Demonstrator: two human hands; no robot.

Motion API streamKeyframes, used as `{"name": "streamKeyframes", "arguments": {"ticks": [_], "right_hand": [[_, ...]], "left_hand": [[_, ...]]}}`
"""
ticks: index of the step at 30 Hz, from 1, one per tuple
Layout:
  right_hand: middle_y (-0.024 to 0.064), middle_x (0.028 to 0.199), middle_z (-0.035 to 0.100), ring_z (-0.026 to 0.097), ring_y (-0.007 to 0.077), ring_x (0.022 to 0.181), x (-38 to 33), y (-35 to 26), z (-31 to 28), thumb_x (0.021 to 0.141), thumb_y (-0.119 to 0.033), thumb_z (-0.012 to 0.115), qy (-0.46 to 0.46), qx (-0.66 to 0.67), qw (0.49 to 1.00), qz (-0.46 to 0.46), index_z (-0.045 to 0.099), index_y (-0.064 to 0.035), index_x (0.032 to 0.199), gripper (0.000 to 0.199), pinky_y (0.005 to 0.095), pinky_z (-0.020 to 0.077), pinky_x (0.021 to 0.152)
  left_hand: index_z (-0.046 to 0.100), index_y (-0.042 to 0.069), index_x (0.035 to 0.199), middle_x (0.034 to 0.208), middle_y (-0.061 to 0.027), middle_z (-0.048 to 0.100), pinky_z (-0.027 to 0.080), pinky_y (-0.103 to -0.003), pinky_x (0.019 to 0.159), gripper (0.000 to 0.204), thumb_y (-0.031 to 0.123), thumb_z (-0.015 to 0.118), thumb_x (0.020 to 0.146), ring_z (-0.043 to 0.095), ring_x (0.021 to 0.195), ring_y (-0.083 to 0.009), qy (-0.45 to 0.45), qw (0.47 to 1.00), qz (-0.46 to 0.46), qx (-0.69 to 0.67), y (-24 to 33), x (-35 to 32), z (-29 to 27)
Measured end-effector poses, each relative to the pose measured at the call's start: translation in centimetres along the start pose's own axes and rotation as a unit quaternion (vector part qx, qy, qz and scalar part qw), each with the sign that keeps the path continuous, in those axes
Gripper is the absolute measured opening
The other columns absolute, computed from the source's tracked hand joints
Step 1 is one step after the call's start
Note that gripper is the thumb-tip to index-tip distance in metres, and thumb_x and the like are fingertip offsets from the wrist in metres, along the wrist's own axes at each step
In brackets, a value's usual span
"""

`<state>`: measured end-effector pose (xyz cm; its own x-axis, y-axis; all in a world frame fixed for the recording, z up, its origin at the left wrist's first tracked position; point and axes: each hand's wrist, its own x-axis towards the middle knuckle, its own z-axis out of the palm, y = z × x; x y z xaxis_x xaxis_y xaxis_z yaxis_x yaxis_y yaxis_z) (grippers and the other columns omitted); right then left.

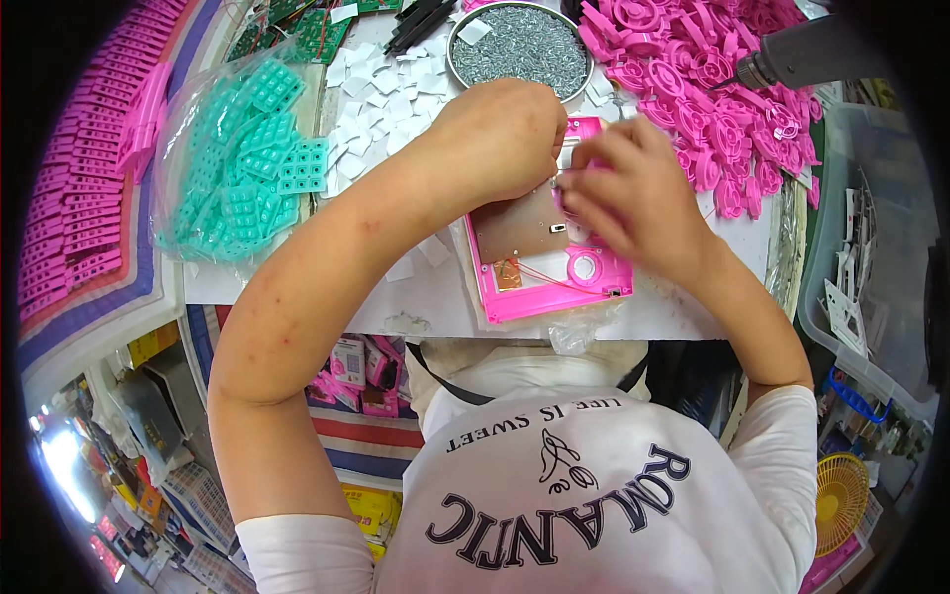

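Note:
An open pink plastic case (505, 305) lies on the table in front of me, with a brown circuit board (520, 233) inside it. Thin red wires run across its near part, beside a round pink ring (585, 265). Over the far part of the board, my left hand (510, 139) is closed with its fingers curled downward; the fingertips and anything in them are hidden. My right hand (638, 198) is at the case's right side, blurred by motion. Its fingers bend together toward the left hand, around something too small to make out.
A round tray (450, 61) of small screws stands behind the case, near white paper squares (371, 109). Pink plastic parts (712, 109) heap at the right under a dark electric screwdriver (807, 57). Teal keypads (252, 168) in a clear bag and stacked pink pieces (89, 188) are left.

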<state>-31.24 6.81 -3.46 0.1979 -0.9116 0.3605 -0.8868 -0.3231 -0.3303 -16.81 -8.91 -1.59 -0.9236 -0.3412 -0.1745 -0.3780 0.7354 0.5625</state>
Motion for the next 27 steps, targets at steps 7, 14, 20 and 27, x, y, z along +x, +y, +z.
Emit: {"name": "streamKeyframes", "arguments": {"ticks": [7,14,20,27], "right_hand": [[0.0097,0.108,0.072,0.064,0.0303,0.097,-1.1,1.2,-0.5,0.08,-0.014,0.08,-0.036,0.131,0.991,0.008,0.076,-0.0031,0.105,0.027,0.041,0.0542,0.082],[0.0121,0.109,0.068,0.061,0.0318,0.098,-1.3,-1.7,0.9,0.08,-0.006,0.076,0.007,-0.004,1.0,0.017,0.07,0.0007,0.117,0.038,0.0411,0.0529,0.084],[0.0153,0.113,0.064,0.058,0.0333,0.105,-0.8,-3.8,0.4,0.078,-0.011,0.071,-0.074,-0.097,0.992,0.044,0.066,0.0072,0.12,0.045,0.0439,0.0499,0.091],[0.0163,0.123,0.067,0.061,0.0353,0.109,-1.4,-1.4,-1.5,0.082,-0.008,0.069,-0.075,0.076,0.994,0.033,0.069,0.0056,0.117,0.037,0.0439,0.0531,0.094]], "left_hand": [[0.073,0.003,0.085,0.078,-0.0162,0.072,0.056,-0.045,0.073,0.01,0.013,0.073,0.082,0.071,0.077,-0.0355,0.033,0.995,0.085,0.048,-0.5,-0.4,0.6],[0.069,0.002,0.087,0.085,-0.016,0.071,0.056,-0.048,0.076,0.012,0.014,0.067,0.089,0.07,0.085,-0.0369,0.029,0.975,0.163,0.152,-1.3,-0.3,1.4],[0.067,0.003,0.089,0.087,-0.0142,0.07,0.057,-0.045,0.074,0.011,0.012,0.063,0.092,0.071,0.086,-0.0353,0.082,0.965,0.191,0.158,-1.3,0.3,2.7],[0.073,0.0,0.099,0.077,-0.0085,0.069,0.05,-0.031,0.063,0.026,0.025,0.07,0.094,0.062,0.065,-0.0147,0.297,0.948,0.013,-0.108,-3.5,-1.7,0.1]]}}
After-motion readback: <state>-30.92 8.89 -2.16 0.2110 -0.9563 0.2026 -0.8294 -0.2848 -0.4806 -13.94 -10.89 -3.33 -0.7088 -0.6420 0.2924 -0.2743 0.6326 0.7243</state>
